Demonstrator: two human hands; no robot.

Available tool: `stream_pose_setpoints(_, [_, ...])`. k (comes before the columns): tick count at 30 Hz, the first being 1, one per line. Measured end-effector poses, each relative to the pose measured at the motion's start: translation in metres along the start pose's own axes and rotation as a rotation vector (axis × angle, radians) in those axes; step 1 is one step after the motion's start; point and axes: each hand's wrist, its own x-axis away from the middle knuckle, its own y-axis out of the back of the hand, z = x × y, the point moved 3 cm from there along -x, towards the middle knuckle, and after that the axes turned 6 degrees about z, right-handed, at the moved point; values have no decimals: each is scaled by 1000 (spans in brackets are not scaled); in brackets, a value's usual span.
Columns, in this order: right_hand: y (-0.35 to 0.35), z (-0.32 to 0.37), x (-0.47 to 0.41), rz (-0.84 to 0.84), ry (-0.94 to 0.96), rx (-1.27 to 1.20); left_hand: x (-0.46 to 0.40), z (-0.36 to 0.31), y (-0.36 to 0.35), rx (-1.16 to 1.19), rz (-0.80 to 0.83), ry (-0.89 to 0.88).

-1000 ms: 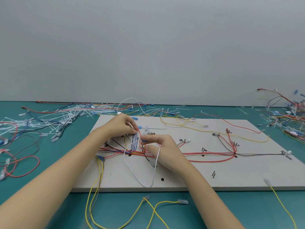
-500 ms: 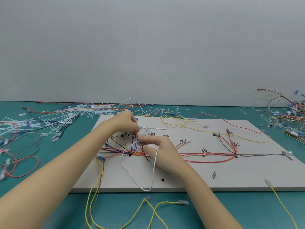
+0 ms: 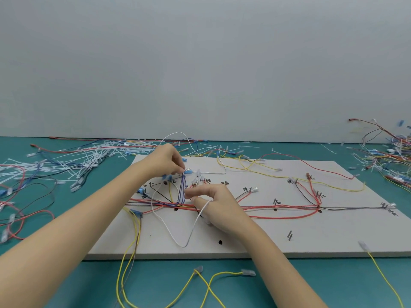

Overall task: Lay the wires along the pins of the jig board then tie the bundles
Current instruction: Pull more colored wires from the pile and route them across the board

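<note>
Two bare hands work at the middle of the frame over the jig board [image 3: 278, 238], a pale slab lying on the teal table [image 3: 333, 285]. At centre, the left hand [image 3: 164, 162] pinches the blue terminal end [image 3: 188, 172] of the purple wires [image 3: 182, 188], fingers curled round it, above the board's far-left part. Just lower right of it, the right hand [image 3: 219, 206] rests on the board with its fingers curled; a white wire [image 3: 175, 232] runs across its thumb and loops down toward the board's near edge — whether it actually grips that wire I cannot tell. Red wires [image 3: 282, 206] run bundled left to right across the board's middle. Yellow wires [image 3: 211, 283] trail off the near edge at lower centre. White cable ties [image 3: 73, 158] lie heaped at mid left — more loose wires [image 3: 391, 156] at far right.
</note>
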Motion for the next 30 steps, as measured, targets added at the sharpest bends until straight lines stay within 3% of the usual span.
stream_pose_setpoints(11, [-1, 8, 4, 2, -15, 30, 0, 2, 0, 22, 68, 9])
stream_pose_setpoints(17, [9, 22, 9, -199, 105, -133, 2, 2, -2, 28, 37, 48])
stream_pose_setpoints(24, [15, 26, 13, -260, 129, -155, 9, -4, -4, -135, -10, -35])
stream_pose_setpoints(30, [14, 29, 15, -254, 120, -156, 18, -14, -10, -418, 1, -80])
